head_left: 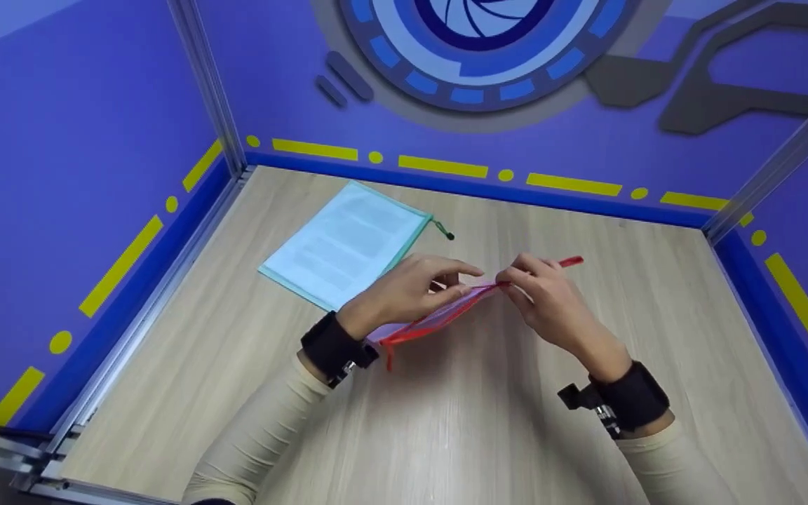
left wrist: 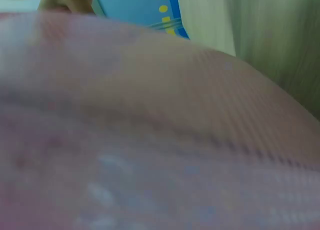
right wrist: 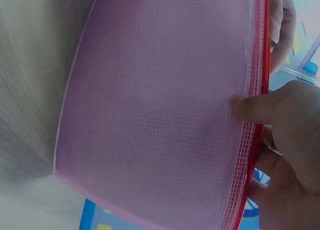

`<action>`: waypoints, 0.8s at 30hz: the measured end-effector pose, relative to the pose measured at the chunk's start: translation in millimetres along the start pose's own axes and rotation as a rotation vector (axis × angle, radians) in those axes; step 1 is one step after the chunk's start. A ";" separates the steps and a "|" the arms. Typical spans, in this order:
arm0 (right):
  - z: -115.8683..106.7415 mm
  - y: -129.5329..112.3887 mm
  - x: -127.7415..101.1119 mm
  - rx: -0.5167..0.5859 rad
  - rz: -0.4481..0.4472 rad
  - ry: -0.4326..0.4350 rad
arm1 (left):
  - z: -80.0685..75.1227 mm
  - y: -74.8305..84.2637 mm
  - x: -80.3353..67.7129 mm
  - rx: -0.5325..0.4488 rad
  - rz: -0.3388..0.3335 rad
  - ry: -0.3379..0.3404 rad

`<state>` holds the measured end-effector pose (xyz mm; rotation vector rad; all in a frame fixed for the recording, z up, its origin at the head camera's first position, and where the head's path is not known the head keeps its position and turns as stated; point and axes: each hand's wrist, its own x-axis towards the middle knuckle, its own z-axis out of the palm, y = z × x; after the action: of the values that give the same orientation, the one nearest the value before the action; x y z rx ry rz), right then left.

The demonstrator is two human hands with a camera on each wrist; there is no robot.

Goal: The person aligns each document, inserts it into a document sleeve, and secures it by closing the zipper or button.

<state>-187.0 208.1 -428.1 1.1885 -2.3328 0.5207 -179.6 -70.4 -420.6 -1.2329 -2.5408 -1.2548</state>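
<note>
A pink mesh zipper pouch with a red zipper edge [head_left: 439, 324] hangs on edge above the table; its mesh side [right wrist: 165, 100] fills much of the right wrist view. My right hand [head_left: 548, 298] pinches the red edge, its thumb [right wrist: 255, 107] on the mesh and its fingers behind. Close by along the same edge is my left hand [head_left: 411, 287], thumb and index finger bent with a gap between their tips. Its other fingers are hidden, so whether it grips the pouch cannot be told. In the left wrist view the pouch [left wrist: 150, 140] blocks that hand.
A pale mesh pouch [head_left: 348, 238] with a green border lies flat on the wooden table [head_left: 446, 435], behind my left hand. Its green cord [head_left: 440, 226] points right. Blue-purple panels [head_left: 95, 140] and metal posts enclose the table.
</note>
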 end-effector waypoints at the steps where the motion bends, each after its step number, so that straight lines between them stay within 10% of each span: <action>1: -2.7 0.0 -0.6 0.010 0.011 -0.015 | -2.4 -0.2 -0.1 0.001 -0.006 0.001; 12: -58.7 12.2 -9.5 0.018 0.110 0.036 | -24.5 -17.8 -17.6 -0.279 -0.065 0.089; 24: -70.8 24.1 -26.7 0.007 0.259 0.064 | 43.2 -39.7 2.9 -0.468 -0.129 0.420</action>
<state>-176.6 275.9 -387.9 0.8635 -2.4441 0.6459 -196.3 -52.9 -474.1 -0.7444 -2.1174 -1.9733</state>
